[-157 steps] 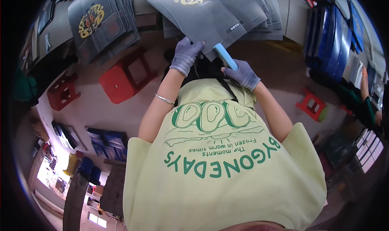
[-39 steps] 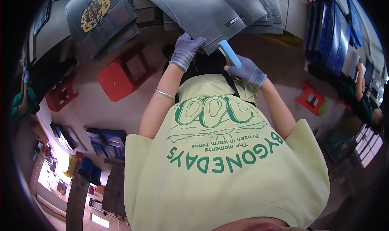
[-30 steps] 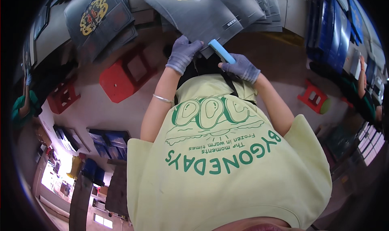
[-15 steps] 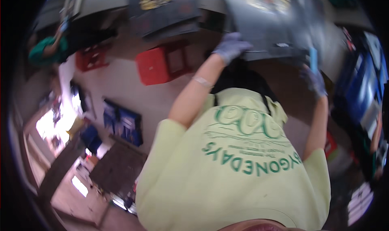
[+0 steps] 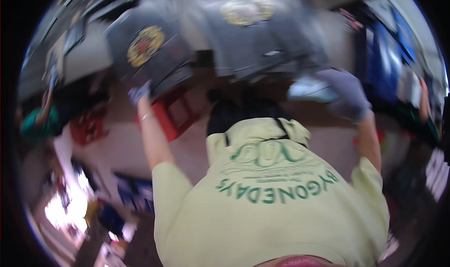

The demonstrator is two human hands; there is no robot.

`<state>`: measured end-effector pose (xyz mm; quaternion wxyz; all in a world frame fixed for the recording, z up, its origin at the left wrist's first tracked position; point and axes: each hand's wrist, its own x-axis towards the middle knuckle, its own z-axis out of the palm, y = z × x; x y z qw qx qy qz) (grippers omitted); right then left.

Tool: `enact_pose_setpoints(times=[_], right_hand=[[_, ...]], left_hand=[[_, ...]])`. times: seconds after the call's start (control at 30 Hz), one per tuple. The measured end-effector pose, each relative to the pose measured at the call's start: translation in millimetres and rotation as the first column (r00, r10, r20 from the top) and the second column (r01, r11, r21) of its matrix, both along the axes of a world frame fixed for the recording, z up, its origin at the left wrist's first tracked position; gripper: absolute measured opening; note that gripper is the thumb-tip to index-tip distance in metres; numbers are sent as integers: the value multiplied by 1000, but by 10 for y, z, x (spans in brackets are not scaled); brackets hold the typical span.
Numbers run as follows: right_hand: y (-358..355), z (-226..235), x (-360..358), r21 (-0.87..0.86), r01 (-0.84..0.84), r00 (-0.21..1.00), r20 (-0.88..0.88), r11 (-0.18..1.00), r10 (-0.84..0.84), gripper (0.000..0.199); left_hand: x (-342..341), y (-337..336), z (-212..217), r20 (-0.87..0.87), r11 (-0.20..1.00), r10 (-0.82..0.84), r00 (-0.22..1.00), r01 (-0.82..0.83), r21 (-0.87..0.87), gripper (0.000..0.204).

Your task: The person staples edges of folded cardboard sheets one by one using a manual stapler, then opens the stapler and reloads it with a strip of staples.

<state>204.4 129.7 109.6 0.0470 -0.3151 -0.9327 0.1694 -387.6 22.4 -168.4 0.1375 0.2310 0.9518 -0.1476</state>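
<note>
Two stacks of flat dark grey sheets with round gold emblems lie on the work surface: a left stack (image 5: 168,56) and a wider right stack (image 5: 229,47). At the near edge of the left stack is my left hand (image 5: 138,93), in a pale purple glove. Its fingers are blurred, and whether they grip a sheet is unclear. My right hand (image 5: 348,96), gloved alike, is closed on a flat light blue piece (image 5: 307,90) just off the near right corner of the wider stack. Motion smears the sheets' edges.
A red plastic stool (image 5: 171,114) stands below the left stack, another red stool (image 5: 89,125) farther left. A person in green (image 5: 42,124) works at the far left. Blue glossy items (image 5: 386,56) lie at the right, near another person's arm (image 5: 424,100).
My left hand has gone from the wider stack's corner to the left stack's near edge. The light blue piece has turned from upright to lying sideways. The whole view has shifted.
</note>
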Motion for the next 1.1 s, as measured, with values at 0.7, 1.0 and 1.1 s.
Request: enact_pose_setpoints(times=[0.7, 1.0, 1.1], right_hand=[[-734, -1747, 665, -369, 619, 707, -120, 693, -697, 31], [-933, -1477, 564, -527, 711, 601, 113, 465, -792, 34], [-979, -1401, 531, -360, 572, 817, 166, 738, -552, 21]], left_hand=[[2480, 671, 1339, -67, 411, -542, 838, 334, 848, 33], [3656, 269, 3717, -329, -396, -916, -231, 387, 833, 30], [3720, 251, 3728, -343, -378, -926, -160, 366, 850, 29]])
